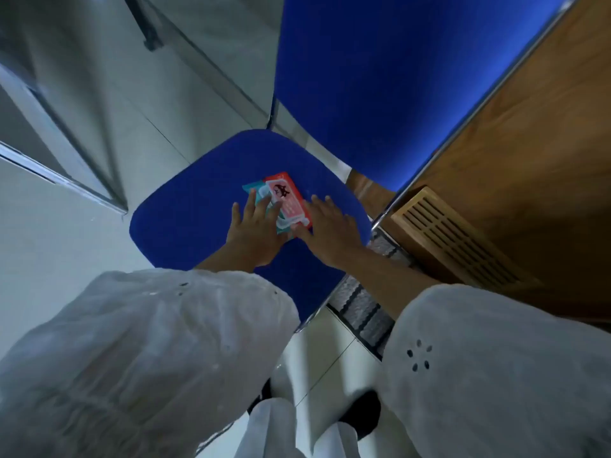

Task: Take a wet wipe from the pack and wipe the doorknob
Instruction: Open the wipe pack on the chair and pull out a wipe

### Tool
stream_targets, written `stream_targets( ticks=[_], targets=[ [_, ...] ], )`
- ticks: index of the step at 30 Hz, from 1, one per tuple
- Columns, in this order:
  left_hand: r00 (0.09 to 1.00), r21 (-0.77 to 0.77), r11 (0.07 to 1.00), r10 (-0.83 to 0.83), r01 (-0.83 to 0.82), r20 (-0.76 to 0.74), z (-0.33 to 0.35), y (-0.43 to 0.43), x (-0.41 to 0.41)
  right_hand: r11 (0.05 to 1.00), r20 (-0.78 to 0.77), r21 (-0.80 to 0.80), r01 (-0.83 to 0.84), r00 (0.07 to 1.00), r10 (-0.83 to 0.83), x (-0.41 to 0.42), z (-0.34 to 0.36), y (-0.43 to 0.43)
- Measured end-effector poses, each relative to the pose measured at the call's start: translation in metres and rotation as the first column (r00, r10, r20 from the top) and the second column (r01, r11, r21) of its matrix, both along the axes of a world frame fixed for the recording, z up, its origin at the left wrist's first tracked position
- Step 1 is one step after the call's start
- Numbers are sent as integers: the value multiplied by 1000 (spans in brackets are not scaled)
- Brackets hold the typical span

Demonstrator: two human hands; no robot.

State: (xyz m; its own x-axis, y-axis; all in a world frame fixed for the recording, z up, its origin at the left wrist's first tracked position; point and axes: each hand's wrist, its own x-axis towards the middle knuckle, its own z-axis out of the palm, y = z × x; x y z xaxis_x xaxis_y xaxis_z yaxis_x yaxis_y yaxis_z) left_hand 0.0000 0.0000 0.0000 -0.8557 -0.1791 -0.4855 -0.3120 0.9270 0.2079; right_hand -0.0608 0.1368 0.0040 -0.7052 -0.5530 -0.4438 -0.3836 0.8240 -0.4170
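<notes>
Left hand (pixel 254 226) is down flat on the pack (pixel 284 203), fingers spread, fingertips lying over its teal near-left end and the white flap area. Right hand (pixel 327 229) sits on the pack's right edge, fingers extended and close together, thumb tucked at the pack's near corner; whether it is pinching anything there, hard to tell. Both hands are touching the pack, neither has lifted it. The pack itself is red with a dark cartoon figure on top and teal at the side, lying flat near the middle of the blue chair seat (pixel 185 219). The chair's blue backrest (pixel 380 77) rises beyond it. Both arms come in from loose white sleeves (pixel 148 342) at the bottom of the view. Right of the chair stands a wooden door (pixel 529 143) with a slatted vent (pixel 456 246) low in it, a metal strip along its edge. Pale tiled floor (pixel 49 242) on the left. The doorknob is out of view.
</notes>
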Motion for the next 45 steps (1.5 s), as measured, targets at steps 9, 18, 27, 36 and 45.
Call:
stream_targets(
  ticks=[9,18,27,36,45],
  targets=[
    [998,14,999,-53,52,32,-27,-30,6,998,-154,16,-57,986,59,3,-25,-37],
    [980,-40,980,-192,194,46,-29,-44,1,975,-268,156,-155,944,193,6,-42,-50],
    [977,-22,978,-204,206,69,-28,-39,-5,966,-316,179,-185,919,234,-2,-41,-56],
    [992,-35,991,-129,129,-12,-33,-42,-6,995,-264,24,-94,960,96,-12,-47,-59],
    [997,25,999,-26,28,-79,-37,-33,-3,980,-329,28,-198,924,196,-10,-44,-50]
  ],
)
